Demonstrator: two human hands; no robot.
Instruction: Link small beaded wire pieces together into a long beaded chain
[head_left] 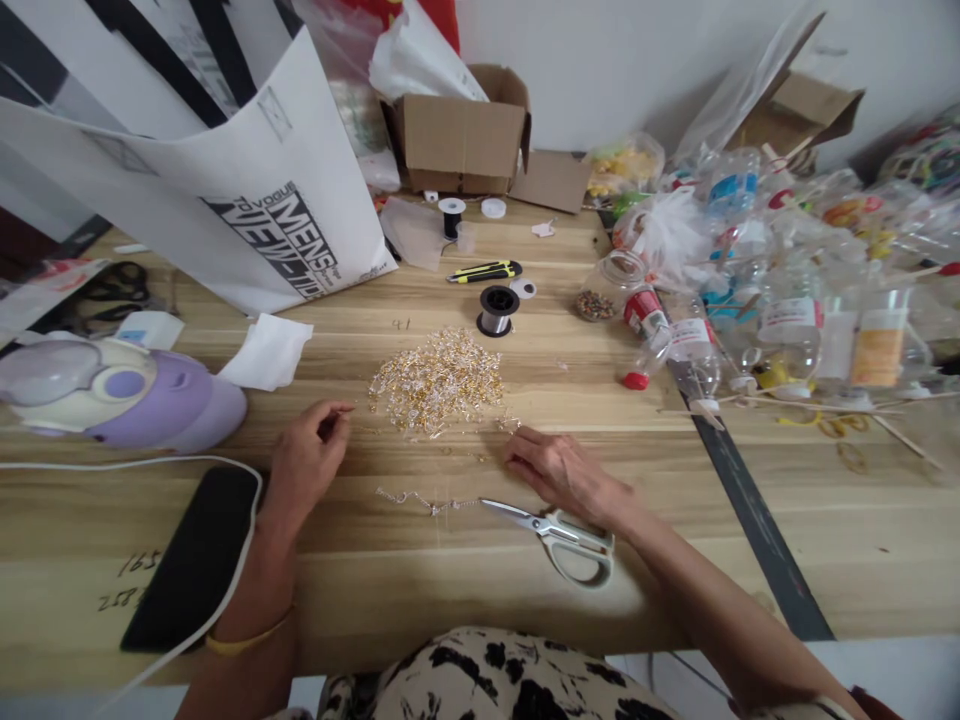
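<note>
A loose pile of small gold and clear beads (439, 385) lies on the wooden table between my hands. To its left, my left hand (311, 455) is closed in a pinch, thumb and forefinger together; whatever they hold is too small to name. My right hand (555, 465) rests at the pile's lower right with its fingers curled together, a few tiny beads by the fingertips; their contents are hidden. Below the pile stretches a thin beaded chain (431, 505). Its right end meets the tip of the scissors (570, 540), which lie under my right wrist.
Behind the pile are a wire spool (496, 312), a utility knife (484, 271) and a cardboard box (461, 135). Plastic bottles (787, 320) crowd the right side. At left are a white paper bag (277, 190), a purple device (165, 400) and a black phone (195, 560) under a white cable.
</note>
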